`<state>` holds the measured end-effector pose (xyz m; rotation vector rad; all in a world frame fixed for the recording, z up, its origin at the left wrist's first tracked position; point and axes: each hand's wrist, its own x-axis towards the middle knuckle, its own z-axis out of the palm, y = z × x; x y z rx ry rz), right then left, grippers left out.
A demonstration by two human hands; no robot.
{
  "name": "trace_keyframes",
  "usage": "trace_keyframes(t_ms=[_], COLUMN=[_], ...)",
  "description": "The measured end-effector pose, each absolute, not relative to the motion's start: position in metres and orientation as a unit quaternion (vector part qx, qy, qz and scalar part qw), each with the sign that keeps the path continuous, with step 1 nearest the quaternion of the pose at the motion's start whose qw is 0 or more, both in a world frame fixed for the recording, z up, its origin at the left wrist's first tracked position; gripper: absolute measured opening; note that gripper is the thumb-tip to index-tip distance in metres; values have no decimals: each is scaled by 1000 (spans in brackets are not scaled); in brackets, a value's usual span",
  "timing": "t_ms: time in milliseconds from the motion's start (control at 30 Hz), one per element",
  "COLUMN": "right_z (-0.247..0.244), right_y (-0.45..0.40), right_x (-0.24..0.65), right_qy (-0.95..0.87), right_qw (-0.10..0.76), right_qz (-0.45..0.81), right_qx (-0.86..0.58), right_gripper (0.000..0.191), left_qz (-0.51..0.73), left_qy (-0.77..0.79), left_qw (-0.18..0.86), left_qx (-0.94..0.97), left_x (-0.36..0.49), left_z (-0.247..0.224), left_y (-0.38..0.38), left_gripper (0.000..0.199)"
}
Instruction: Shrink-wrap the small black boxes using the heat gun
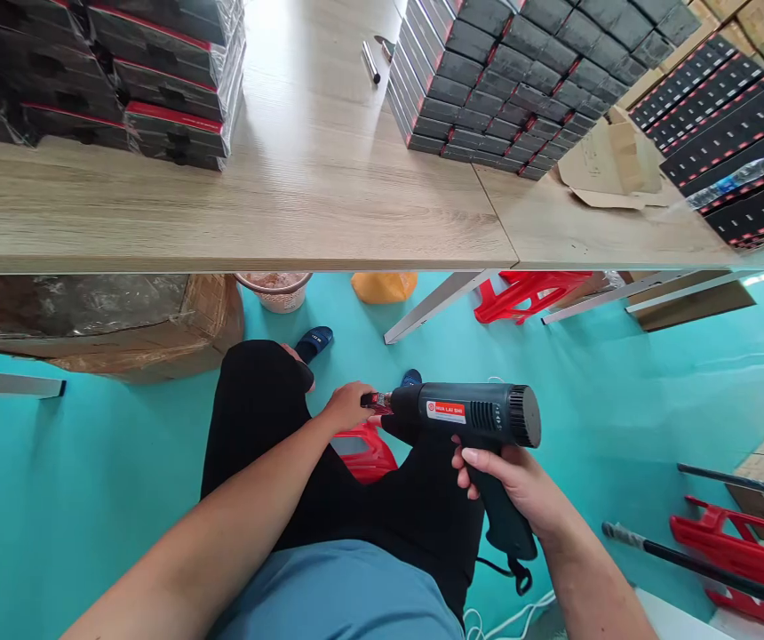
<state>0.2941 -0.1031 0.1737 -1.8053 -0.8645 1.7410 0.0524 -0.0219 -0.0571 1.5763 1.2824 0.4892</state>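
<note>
My right hand (498,476) is wrapped round the handle of a dark heat gun (475,412) with a red and white label. The gun lies level over my lap, its nozzle pointing left. In my left hand (348,407) is a small black and red box (378,403), pinched at its left end right in front of the nozzle. On the wooden table (275,209) stand wrapped black and red boxes (175,124) at the left and a large stack of small dark boxes (489,98) at the right.
A metal cylinder (370,63) lies on the table. Under it are a large taped carton (155,333), a bucket (279,293), a yellow bag (384,286) and a red stool (521,295). Flattened cardboard (612,164) and black cartons (748,169) are at the right.
</note>
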Motion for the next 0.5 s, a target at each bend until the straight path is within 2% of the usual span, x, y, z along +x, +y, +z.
trace_keyframes(t_ms=[333,500], right_z=[171,162], right_y=[-112,-117], right_x=[324,323], right_qy=[-284,-242], right_qw=[249,296], right_qz=[618,627], right_qx=[-689,-678], right_gripper=[45,43], left_qz=[241,253], left_qy=[538,523], left_qw=[549,603], left_qx=[593,547], left_x=[53,54], left_z=[-54,-48], left_y=[-19,-19], left_gripper=[20,20])
